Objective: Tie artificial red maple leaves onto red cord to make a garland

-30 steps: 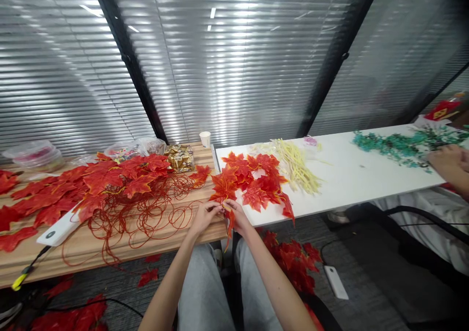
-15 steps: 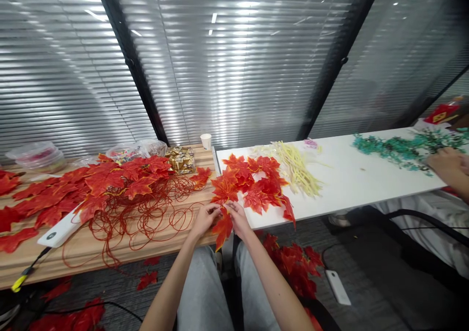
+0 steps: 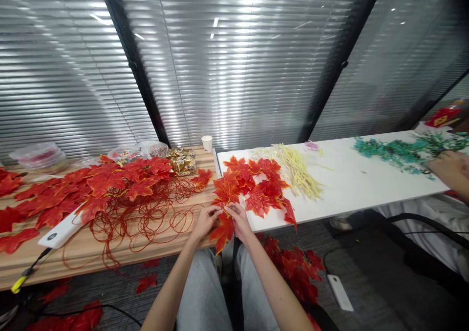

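Observation:
My left hand and my right hand meet at the table's front edge, fingertips pinched close together on the stem of a red artificial maple leaf garland. A single orange-red maple leaf hangs down between the two hands. The other end of the garland curves over the white table, its leaves lying flat. What exactly the fingertips grip on the stem is too small to make out. Left of my hands lies a tangle of thin red-brown cord beside a heap of red maple leaves.
Pale yellow strips lie on the white table. Gold-wrapped packets and a paper cup stand behind. A white power bank rests at left. Another person's hand touches green foliage. Leaves lie below the table.
Both hands stay pinched at the same spot on the garland, with only a slight shift of the fingers. The view has tilted a little.

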Motion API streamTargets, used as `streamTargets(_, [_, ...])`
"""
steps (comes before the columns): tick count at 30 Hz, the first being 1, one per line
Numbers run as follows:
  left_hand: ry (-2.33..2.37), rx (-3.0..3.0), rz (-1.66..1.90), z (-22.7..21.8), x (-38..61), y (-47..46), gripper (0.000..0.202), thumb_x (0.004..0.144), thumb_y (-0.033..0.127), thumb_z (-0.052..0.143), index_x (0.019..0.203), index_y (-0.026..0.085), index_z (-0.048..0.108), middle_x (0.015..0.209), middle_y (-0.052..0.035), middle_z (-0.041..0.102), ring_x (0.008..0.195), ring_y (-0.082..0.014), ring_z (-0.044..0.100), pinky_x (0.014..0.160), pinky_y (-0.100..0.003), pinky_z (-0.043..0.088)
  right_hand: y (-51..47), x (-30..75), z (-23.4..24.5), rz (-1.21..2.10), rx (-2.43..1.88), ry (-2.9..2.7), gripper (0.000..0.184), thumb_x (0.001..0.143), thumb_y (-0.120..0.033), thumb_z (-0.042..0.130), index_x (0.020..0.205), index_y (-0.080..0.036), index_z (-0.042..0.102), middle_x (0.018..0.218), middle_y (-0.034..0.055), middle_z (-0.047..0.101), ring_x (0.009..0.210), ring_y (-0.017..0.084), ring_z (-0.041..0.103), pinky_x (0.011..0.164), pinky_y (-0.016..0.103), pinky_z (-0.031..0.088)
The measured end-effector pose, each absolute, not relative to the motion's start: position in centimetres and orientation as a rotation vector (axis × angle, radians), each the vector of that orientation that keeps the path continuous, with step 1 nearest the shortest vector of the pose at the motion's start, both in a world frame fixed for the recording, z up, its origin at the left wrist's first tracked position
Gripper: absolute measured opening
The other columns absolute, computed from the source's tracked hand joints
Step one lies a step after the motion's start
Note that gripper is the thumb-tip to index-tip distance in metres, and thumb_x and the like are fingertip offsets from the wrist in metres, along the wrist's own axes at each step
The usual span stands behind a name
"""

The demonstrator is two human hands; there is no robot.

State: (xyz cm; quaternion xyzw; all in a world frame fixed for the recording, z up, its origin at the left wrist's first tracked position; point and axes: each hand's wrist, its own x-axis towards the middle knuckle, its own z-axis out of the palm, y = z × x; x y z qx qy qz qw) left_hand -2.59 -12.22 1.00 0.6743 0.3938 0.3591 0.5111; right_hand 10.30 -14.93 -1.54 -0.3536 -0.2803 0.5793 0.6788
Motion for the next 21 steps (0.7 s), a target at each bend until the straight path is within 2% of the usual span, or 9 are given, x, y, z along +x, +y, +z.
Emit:
streamTargets(4, [0.972,1.619,0.878,0.8,-2.6,-12.2,0.022,0.070,0.023,0.051,0.083,0.011,0.065,0.068,-0.0039,0.063,0.063,-0.0138,0.054,0.060,-0.023,0.042,-15.0,10.4,-1.4,1.284,-0.855,-0.701,0.016,0.061,-0.025,0.069,0.076,-0.021,0.066,0.079,-0.0002,0.064,0.076,0.014,0.057,0.070,0.024,0.042])
streamTargets(8, [0.965,1.629,0.890,0.8,-2.6,-12.2,0.024,0.068,0.019,0.050,0.084,0.012,0.066,0.073,-0.0045,0.064,0.067,-0.0143,0.055,0.062,-0.023,0.042,-14.9,10.4,-1.7,1.263,-0.872,-0.709,0.016,0.061,-0.026,0.069,0.076,-0.021,0.068,0.079,0.0005,0.065,0.077,0.014,0.057,0.073,0.026,0.042])
streamTargets(13, [0.986,1.657,0.920,1.9,-2.5,-12.5,0.026,0.065,0.015,0.047,0.080,0.013,0.068,0.073,-0.0047,0.066,0.066,-0.0144,0.055,0.062,-0.024,0.043,-14.9,10.3,-1.8,1.259,-0.878,-0.719,0.015,0.062,-0.026,0.069,0.076,-0.021,0.068,0.079,0.0001,0.066,0.076,0.013,0.057,0.074,0.025,0.042])
streamTargets(21, [1.038,1.681,0.898,3.5,-2.5,-12.9,0.034,0.055,0.002,0.043,0.071,0.016,0.069,0.074,-0.0027,0.068,0.072,-0.0164,0.058,0.069,-0.026,0.046,-15.0,10.3,-1.6,1.232,-0.896,-0.769,0.015,0.062,-0.026,0.069,0.077,-0.022,0.068,0.080,-0.0001,0.065,0.077,0.013,0.057,0.075,0.025,0.042])
